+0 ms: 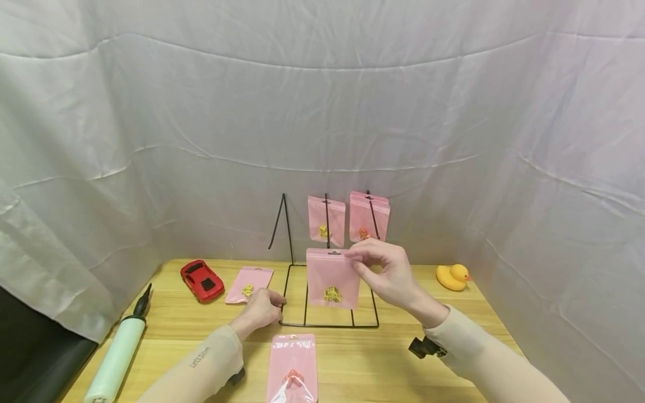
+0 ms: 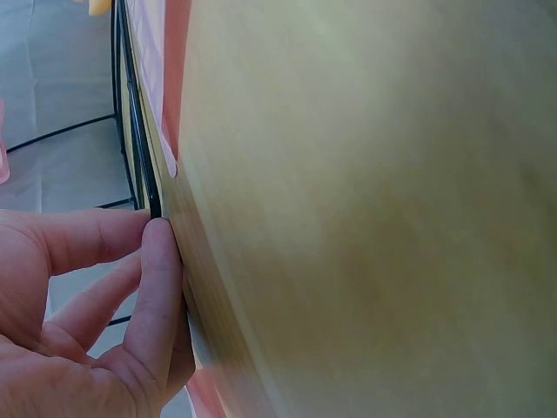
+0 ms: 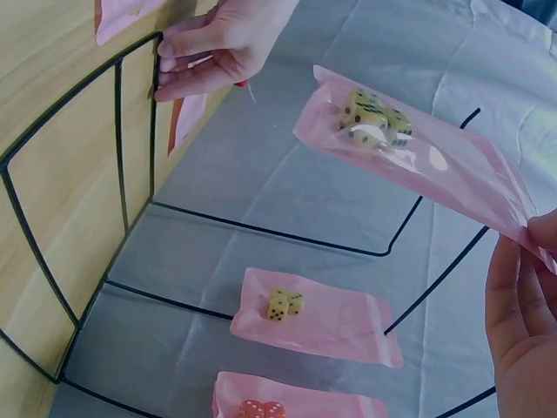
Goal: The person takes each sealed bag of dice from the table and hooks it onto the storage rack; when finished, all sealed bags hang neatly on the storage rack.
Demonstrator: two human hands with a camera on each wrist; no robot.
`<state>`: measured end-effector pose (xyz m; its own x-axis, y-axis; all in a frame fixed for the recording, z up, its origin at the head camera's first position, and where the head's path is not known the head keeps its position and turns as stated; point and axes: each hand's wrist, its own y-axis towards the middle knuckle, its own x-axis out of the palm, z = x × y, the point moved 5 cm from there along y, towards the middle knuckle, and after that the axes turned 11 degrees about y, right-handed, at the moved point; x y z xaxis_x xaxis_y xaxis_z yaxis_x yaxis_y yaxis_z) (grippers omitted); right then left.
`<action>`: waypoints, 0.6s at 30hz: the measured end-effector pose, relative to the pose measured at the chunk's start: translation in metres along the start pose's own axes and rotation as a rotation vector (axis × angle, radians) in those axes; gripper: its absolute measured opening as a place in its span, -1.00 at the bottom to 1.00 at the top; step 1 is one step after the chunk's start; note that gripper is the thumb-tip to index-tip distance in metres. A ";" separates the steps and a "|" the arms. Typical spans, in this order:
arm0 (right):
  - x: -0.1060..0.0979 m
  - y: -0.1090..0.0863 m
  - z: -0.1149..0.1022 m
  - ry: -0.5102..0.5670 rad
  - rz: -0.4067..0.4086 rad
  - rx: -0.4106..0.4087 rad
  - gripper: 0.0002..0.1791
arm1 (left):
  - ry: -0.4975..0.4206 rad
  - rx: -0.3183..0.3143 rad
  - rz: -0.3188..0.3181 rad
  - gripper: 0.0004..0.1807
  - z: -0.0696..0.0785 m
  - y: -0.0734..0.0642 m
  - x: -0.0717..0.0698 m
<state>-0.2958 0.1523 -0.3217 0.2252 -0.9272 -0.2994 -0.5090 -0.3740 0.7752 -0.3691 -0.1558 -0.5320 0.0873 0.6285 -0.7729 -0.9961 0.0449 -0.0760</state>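
Nearest the camera, a front pouch (image 1: 293,358), pink with red contents, lies flat on the wooden worktop (image 1: 383,364). At far left rests a pale green pump (image 1: 121,350) with a black nozzle, then a red toy car (image 1: 202,281) and a flat-lying pink pouch (image 1: 254,281) holding yellow dice, just beside the left hand (image 1: 260,312). That hand pinches the black wire rack (image 1: 330,326) at its near left corner. On the middle prong hangs a small pink pouch (image 1: 317,218) with yellow dice; in front of it is the held pouch (image 1: 330,274), upright above the base, also with yellow dice; I cannot tell whether it touches the prong. Stacked pink pouches (image 1: 360,215) with orange-red dice hang from the right prong. The right hand (image 1: 390,274) pinches the held pouch by its upper right edge. At far right sits a yellow duck (image 1: 453,277).
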 end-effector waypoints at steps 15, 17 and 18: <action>0.007 0.010 0.012 0.023 0.030 0.032 -0.70 | 0.008 0.014 -0.003 -0.49 0.015 -0.016 -0.009; 0.007 0.010 0.015 0.021 0.036 0.046 -0.69 | 0.012 0.010 -0.002 -0.49 0.016 -0.017 -0.009; 0.006 0.011 0.016 0.020 0.039 0.049 -0.70 | 0.022 0.028 -0.003 -0.50 0.012 -0.014 -0.007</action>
<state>-0.3128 0.1421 -0.3242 0.2207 -0.9407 -0.2575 -0.5577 -0.3383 0.7580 -0.3563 -0.1511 -0.5183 0.0907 0.6110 -0.7864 -0.9957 0.0686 -0.0615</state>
